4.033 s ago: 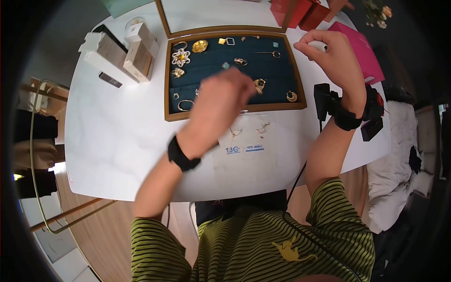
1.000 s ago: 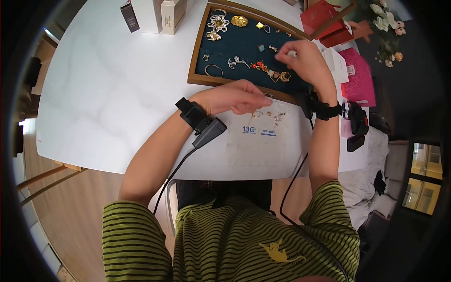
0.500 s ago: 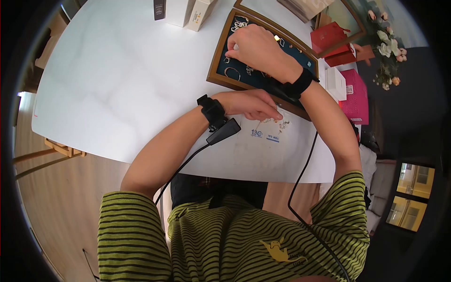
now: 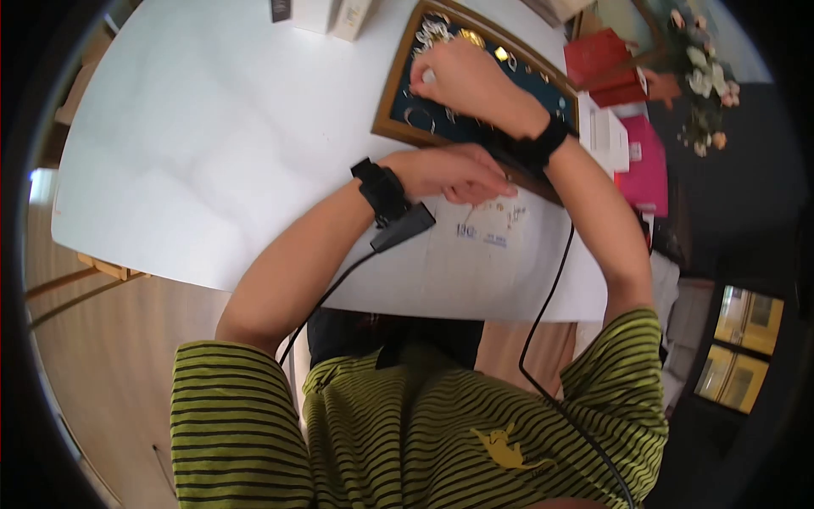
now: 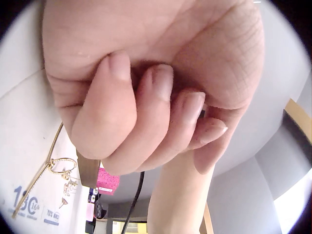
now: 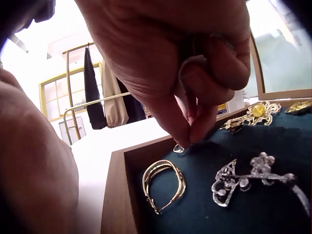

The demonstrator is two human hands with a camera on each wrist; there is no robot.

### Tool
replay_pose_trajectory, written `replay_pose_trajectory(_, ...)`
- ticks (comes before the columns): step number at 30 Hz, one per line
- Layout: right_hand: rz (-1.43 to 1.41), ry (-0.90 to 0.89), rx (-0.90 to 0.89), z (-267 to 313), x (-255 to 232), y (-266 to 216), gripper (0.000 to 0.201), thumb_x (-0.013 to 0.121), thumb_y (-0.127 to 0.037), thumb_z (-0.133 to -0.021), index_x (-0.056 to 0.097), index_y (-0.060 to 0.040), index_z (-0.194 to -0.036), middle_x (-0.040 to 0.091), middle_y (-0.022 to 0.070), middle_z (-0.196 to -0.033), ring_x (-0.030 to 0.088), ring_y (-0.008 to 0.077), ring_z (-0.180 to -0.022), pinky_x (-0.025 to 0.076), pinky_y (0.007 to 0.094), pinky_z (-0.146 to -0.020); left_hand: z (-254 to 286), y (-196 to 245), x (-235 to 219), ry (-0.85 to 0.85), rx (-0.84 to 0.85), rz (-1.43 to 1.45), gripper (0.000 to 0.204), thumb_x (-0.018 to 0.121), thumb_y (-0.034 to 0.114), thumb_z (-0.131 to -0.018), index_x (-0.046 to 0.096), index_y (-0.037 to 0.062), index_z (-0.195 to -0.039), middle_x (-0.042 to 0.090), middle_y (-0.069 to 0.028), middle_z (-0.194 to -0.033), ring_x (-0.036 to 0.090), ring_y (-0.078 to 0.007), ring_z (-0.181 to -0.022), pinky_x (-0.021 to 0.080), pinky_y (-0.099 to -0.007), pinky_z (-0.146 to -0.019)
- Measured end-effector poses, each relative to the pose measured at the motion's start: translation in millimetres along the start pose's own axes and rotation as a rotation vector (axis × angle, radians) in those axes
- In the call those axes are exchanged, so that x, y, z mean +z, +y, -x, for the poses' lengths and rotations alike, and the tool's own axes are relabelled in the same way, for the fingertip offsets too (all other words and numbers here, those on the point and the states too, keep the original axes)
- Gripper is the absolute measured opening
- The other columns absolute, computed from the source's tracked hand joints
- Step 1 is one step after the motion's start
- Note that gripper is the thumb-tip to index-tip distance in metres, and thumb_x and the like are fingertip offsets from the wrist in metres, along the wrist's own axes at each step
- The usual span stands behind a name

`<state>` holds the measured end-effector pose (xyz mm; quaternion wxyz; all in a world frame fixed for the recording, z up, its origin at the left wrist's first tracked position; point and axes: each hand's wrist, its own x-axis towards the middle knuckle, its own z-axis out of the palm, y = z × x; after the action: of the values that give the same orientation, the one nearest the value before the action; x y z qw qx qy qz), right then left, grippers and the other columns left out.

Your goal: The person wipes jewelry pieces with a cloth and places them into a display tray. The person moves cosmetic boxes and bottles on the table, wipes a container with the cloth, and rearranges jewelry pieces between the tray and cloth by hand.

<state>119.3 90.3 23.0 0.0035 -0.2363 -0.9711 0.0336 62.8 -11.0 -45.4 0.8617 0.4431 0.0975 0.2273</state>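
Observation:
My right hand (image 4: 479, 89) reaches across the left part of the wooden jewellery case (image 4: 388, 102), its fingers curled round a small white object (image 4: 428, 77). In the right wrist view, thumb and finger meet at a small ring with a pale stone (image 6: 179, 148) on the dark green lining; whether they grip it I cannot tell. A gold hoop (image 6: 164, 184) and a silver brooch (image 6: 225, 187) lie nearby. My left hand (image 4: 454, 174) is by the case's front edge, above small jewellery on a clear printed bag (image 4: 475, 280). In the left wrist view its fingers (image 5: 151, 105) curl against the palm.
Pale boxes (image 4: 352, 19) stand at the table's back left. To the right of the case are a red bag (image 4: 593, 55), a white box (image 4: 606, 144) and a pink box (image 4: 646, 165). A black cable (image 4: 543, 318) hangs over the front edge.
My right hand has moved left across the case, from its right part to its left. My left hand has stayed near the case's front edge. The head view has turned.

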Motion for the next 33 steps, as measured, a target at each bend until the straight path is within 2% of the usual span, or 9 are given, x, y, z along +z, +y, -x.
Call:
replay_pose_trajectory(2,-0.002,0.099,-0.078,8,4,5,0.012,0.067,-0.012,-0.073,0.072,-0.0040,-0.080,0.066,0.0158,-0.072,0.064,0.0358,-0.071,0.052,0.0422,-0.067,-6,-7,1,0.127,0.081,-0.077,0.035,0.061,0.020,-0.095,0.047,0.0141,-0.063,0.027,0.0106,-0.057,0.023,-0.0025,-0.049,0.016,-0.0232,-0.045)
replay_pose_trajectory(4,0.076,0.046,-0.008,14,-16,-6,0.018,0.067,-0.014,-0.074,0.069,0.0033,-0.077,0.064,0.0227,-0.073,0.064,0.0373,-0.072,0.051,0.0418,-0.068,-5,-6,1,0.095,0.079,-0.094,0.042,0.062,0.025,-0.094,0.041,0.0164,-0.059,0.025,0.0100,-0.054,0.021,-0.0020,-0.048,0.012,-0.0226,-0.043)
replay_pose_trajectory(5,0.072,0.040,0.010,20,-25,-8,0.018,0.067,-0.014,-0.074,0.069,0.0033,-0.077,0.064,0.0227,-0.073,0.064,0.0373,-0.072,0.051,0.0418,-0.068,-6,-7,-3,0.050,0.071,-0.073,0.042,0.062,0.025,-0.094,0.042,0.0160,-0.058,0.024,0.0097,-0.053,0.020,-0.0025,-0.048,0.013,-0.0228,-0.044)
replay_pose_trajectory(7,-0.017,0.236,0.007,38,-43,-13,0.015,0.066,-0.012,-0.072,0.069,0.0028,-0.073,0.063,0.0235,-0.072,0.064,0.0391,-0.073,0.051,0.0422,-0.068,-4,-5,-1,0.057,0.057,-0.086,0.041,0.060,0.021,-0.095,0.040,0.0163,-0.059,0.023,0.0099,-0.055,0.021,-0.0028,-0.048,0.014,-0.0229,-0.045)
replay_pose_trajectory(11,-0.095,0.270,0.050,85,-70,-12,0.017,0.067,-0.013,-0.072,0.067,0.0038,-0.071,0.063,0.0237,-0.071,0.065,0.0379,-0.074,0.052,0.0403,-0.069,-1,-7,1,0.090,0.057,-0.114,0.041,0.057,0.017,-0.096,0.038,0.0168,-0.060,0.022,0.0101,-0.057,0.021,-0.0029,-0.049,0.014,-0.0226,-0.046)
replay_pose_trajectory(13,-0.071,0.193,0.187,112,-78,-18,0.016,0.067,-0.011,-0.077,0.066,0.0047,-0.075,0.066,0.0218,-0.075,0.067,0.0340,-0.075,0.052,0.0367,-0.068,-1,-7,0,0.091,0.066,-0.114,0.040,0.058,0.017,-0.096,0.039,0.0168,-0.060,0.022,0.0102,-0.057,0.021,-0.0029,-0.049,0.014,-0.0224,-0.046)
replay_pose_trajectory(16,-0.090,0.149,0.186,152,-58,-11,0.010,0.067,-0.011,-0.074,0.070,-0.0040,-0.080,0.066,0.0153,-0.072,0.064,0.0353,-0.070,0.051,0.0413,-0.067,0,-7,-1,0.079,0.072,-0.099,0.038,0.058,0.017,-0.096,0.042,0.0161,-0.061,0.024,0.0101,-0.057,0.022,-0.0029,-0.049,0.015,-0.0222,-0.045)
replay_pose_trajectory(20,-0.058,0.035,0.245,191,-26,-11,0.009,0.068,-0.012,-0.077,0.070,-0.0050,-0.081,0.067,0.0120,-0.080,0.064,0.0334,-0.074,0.051,0.0405,-0.068,1,-7,-1,0.108,0.056,-0.116,0.036,0.058,0.017,-0.096,0.046,0.0149,-0.062,0.025,0.0100,-0.056,0.023,-0.0030,-0.049,0.015,-0.0220,-0.045)
replay_pose_trajectory(33,0.107,-0.129,0.331,217,2,5,0.009,0.068,-0.011,-0.079,0.071,-0.0031,-0.082,0.068,0.0099,-0.082,0.065,0.0332,-0.074,0.053,0.0403,-0.064,1,-3,2,0.127,0.022,-0.206,0.043,0.057,0.019,-0.096,0.041,0.0150,-0.057,0.027,0.0090,-0.052,0.023,-0.0027,-0.046,0.016,-0.0219,-0.044)
